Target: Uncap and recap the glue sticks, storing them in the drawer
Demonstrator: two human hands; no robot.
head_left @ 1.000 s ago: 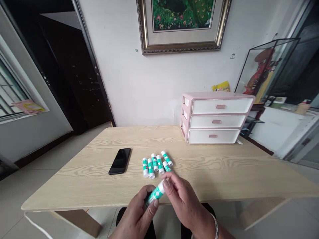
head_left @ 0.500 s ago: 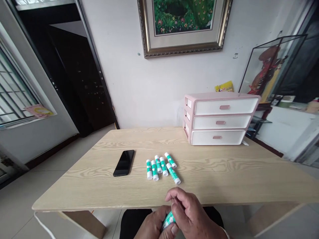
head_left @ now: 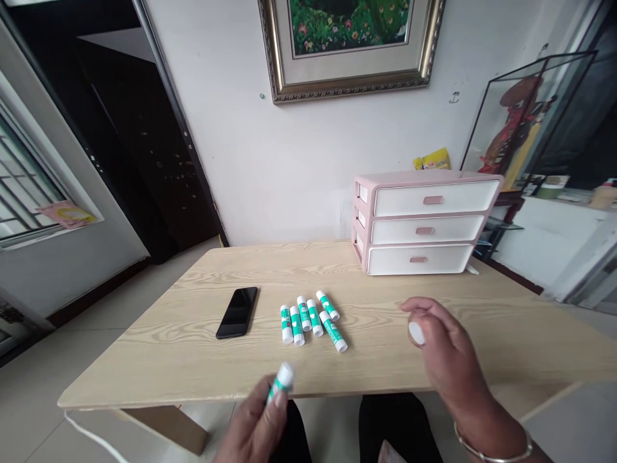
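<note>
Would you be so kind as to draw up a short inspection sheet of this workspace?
Surface: light wood-grain table.
Job's things: six glue sticks lying close together on the table; a seventh glue stick in hand.
Clutter: black phone left of the sticks; pink-and-white drawer unit at the table's back.
Grippers: left hand holds the seventh stick; right hand holds a white cap.
Cables: white cable on the floor by the table.
Surroundings: framed painting on the wall; glass case at right.

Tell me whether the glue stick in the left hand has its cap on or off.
Off, it appears: the right hand holds a round white cap across the table from the glue stick in the left hand.
</note>
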